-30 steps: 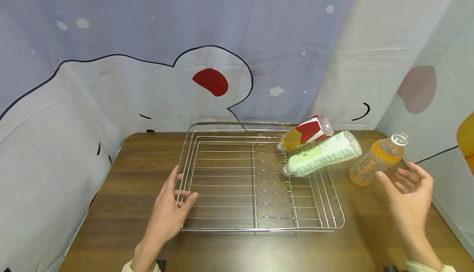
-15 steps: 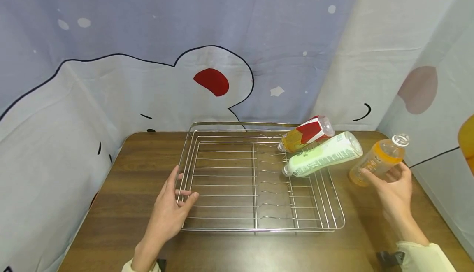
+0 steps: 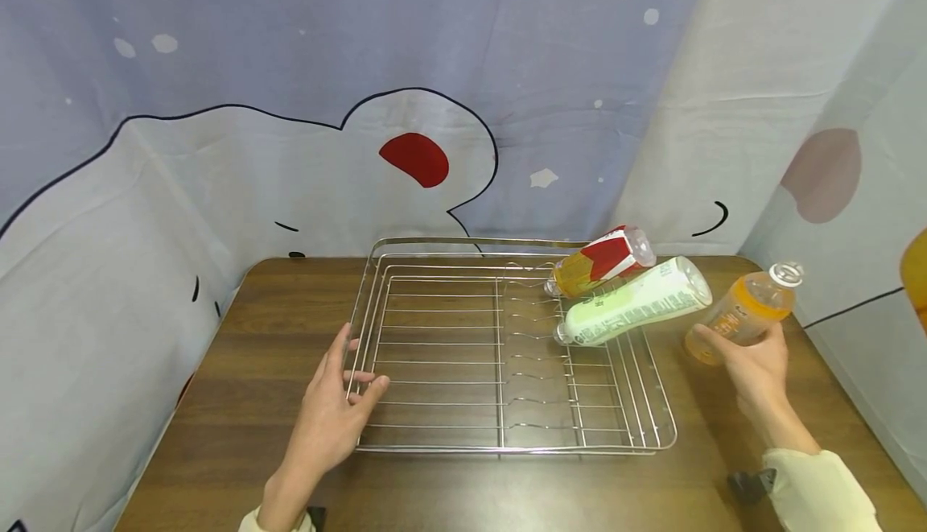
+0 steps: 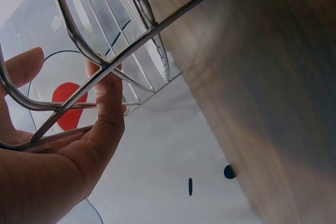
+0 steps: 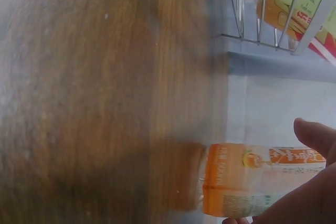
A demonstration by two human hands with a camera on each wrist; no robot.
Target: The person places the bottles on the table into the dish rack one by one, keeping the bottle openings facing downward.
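Observation:
On the left side of the wire dish rack (image 3: 498, 403), my left hand (image 3: 329, 411) grips the frame, its fingers hooked between the wires in the left wrist view. My right hand (image 3: 756, 367) is at a clear bottle with an orange label (image 3: 739, 315), standing right of the rack. Its fingers lie partly hidden behind the bottle. A small gap shows between thumb (image 5: 311, 132) and bottle in the right wrist view. Two bottles lean neck down in the rack's right part: a pale green one (image 3: 637, 303) and a red and yellow one (image 3: 604, 260) behind it.
The brown wooden table (image 3: 239, 387) bears the rack and the orange-labelled bottle. A printed cloth (image 3: 304, 170) hangs close behind the table and along both sides. A dark strap piece (image 3: 746, 486) shows at the right sleeve.
My right hand has moved left to the orange-labelled bottle, from beside it to around its lower body. My left hand and the rack stay in place.

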